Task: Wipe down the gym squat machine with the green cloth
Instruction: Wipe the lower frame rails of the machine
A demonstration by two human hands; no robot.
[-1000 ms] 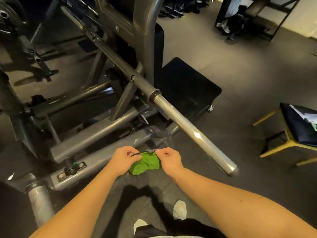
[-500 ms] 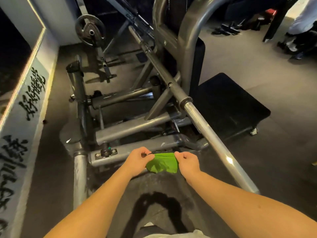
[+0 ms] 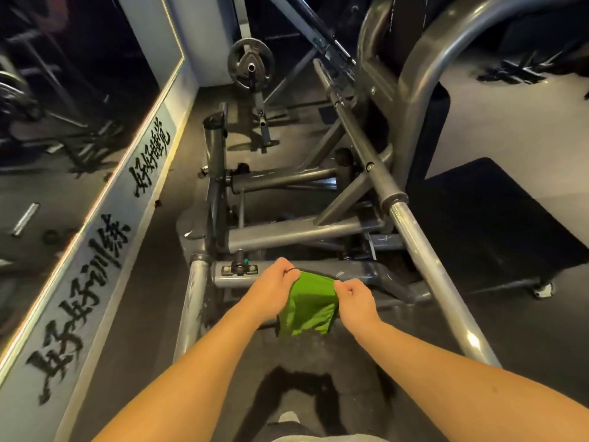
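The green cloth (image 3: 307, 306) hangs spread between both hands, in the air in front of the squat machine's low grey frame (image 3: 306, 232). My left hand (image 3: 274, 283) pinches its upper left corner and my right hand (image 3: 353, 296) pinches its upper right corner. The cloth's lower edge dangles free above the dark floor. A long silver bar (image 3: 427, 250) of the machine slants down past my right hand, close to it but apart from it.
A mirror wall with black lettering (image 3: 95, 250) runs along the left. A weight plate on a peg (image 3: 250, 63) stands at the back. A black platform (image 3: 497, 215) lies on the right, and a curved grey tube (image 3: 414, 84) rises above it.
The view has swung left, bringing the mirror wall in. My hands have pulled apart and the bunched cloth now hangs unfolded and larger between them.
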